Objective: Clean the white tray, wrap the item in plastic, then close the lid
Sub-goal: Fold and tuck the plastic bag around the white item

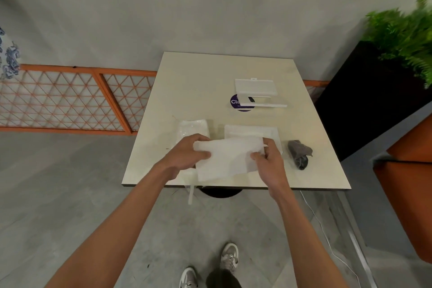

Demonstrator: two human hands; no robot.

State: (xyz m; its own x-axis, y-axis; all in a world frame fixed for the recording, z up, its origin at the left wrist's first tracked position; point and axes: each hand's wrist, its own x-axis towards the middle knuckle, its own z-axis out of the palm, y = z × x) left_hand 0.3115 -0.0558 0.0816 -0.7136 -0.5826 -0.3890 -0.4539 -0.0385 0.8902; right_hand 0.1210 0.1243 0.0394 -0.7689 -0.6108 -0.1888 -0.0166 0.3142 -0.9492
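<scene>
White and thin, the sheet point(224, 159) hangs above the near edge of the desk point(163, 100), held between both hands. The left hand point(187, 154) pinches its left end, thumb on top and fingers point(199, 138) curled behind. The right hand point(268, 161) pinches its right edge. The sheet looks light and limp, perhaps a soft foam or plastic wrap, so it would sag and crease easily; holding it by two opposite edges should keep it spread.

Just beyond it the white tray point(251, 130) lies flat on the desk. It is shallow with a raised rim, and is probably stiff and light. Left of the tray lies a clear plastic bag point(192, 126), and right of it a crumpled grey cloth point(299, 153). Farther off rest a white ribbed panel point(256, 87) and a flat white piece point(266, 105), possibly the lid.
</scene>
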